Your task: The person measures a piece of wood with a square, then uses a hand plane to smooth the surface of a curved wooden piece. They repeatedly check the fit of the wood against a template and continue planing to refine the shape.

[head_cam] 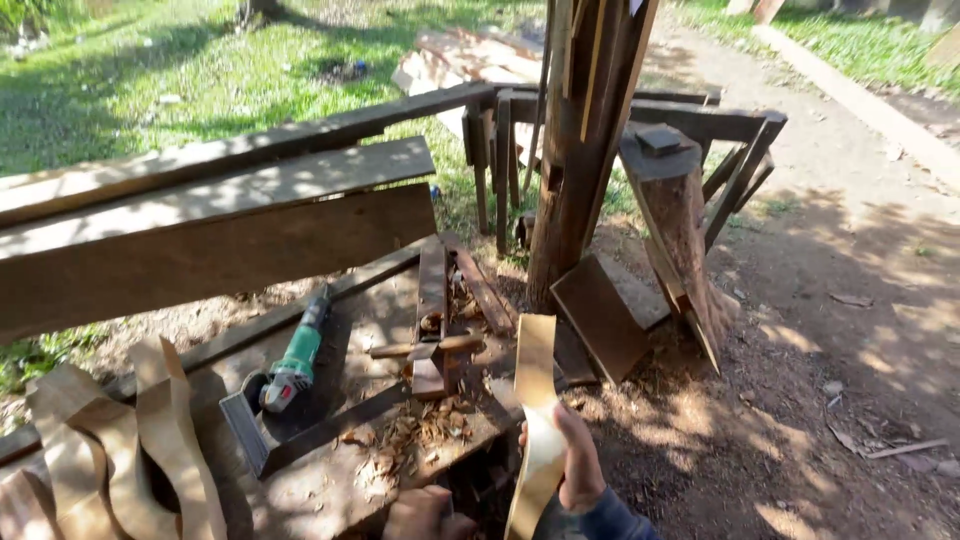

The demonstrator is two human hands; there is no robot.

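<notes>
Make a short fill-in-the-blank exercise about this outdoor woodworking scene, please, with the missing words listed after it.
1. The right hand holds up a curved piece of ____.
2. The power tool lying on the workbench has a ____ body.
3. Similar curved pieces are stacked at the ____ edge of the view.
4. The left hand rests low, near the scattered wood ____.

Missing words: wood; green; left; shavings
</notes>
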